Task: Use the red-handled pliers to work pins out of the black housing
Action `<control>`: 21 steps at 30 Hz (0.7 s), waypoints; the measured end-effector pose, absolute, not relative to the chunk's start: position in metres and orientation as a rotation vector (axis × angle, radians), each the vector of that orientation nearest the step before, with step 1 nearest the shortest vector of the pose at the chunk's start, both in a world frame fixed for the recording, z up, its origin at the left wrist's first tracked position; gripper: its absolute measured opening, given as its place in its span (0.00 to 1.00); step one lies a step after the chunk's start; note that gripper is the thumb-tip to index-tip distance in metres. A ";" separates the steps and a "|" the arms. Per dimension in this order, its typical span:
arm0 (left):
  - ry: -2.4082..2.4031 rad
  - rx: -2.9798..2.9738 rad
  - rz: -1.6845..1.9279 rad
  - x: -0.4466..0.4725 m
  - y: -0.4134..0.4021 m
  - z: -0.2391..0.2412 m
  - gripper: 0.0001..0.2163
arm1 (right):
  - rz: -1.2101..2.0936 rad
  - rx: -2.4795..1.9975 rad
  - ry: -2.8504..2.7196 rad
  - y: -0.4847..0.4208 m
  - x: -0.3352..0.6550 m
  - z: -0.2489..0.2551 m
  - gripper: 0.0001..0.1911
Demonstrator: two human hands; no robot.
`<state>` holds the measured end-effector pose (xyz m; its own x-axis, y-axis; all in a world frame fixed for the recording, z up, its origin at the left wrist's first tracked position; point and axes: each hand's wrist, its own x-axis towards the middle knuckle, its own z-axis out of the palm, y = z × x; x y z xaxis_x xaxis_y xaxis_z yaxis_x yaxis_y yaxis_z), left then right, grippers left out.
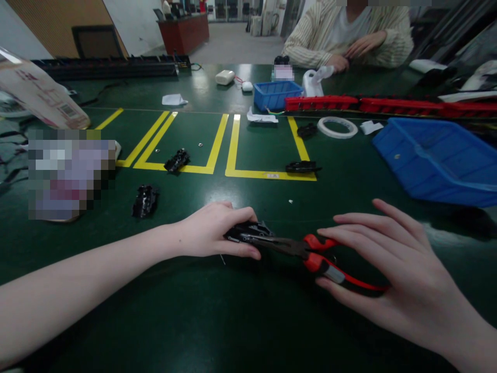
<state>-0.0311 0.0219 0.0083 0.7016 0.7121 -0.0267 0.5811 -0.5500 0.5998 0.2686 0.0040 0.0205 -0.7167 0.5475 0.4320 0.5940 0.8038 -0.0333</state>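
Observation:
Low over the green table, my left hand (217, 228) grips a black moulded plastic part (244, 231) between thumb and fingers. The jaws of red-handled long-nose pliers (320, 261) reach to that part's right end; whether they clamp anything there I cannot make out. Around the pliers' handles is my right hand (404, 269), its fingers curved and the handles spread apart. A thin wire end (222, 259) sticks out below my left hand. Similar black parts lie nearby: one (145, 201) on the left, one (177, 160) on yellow tape, and another (303, 167) farther right.
A large blue bin (438, 160) stands at the right, a small blue basket (277, 95) farther back. Beyond a tape roll (337, 127) runs a long red strip (388, 106). A person in a striped shirt (349, 36) sits opposite. A plastic bag (42, 93) lies left.

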 end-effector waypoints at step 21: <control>0.999 2.320 0.293 -0.032 0.023 0.008 0.21 | -0.012 -0.892 -2.543 0.003 0.265 0.015 0.23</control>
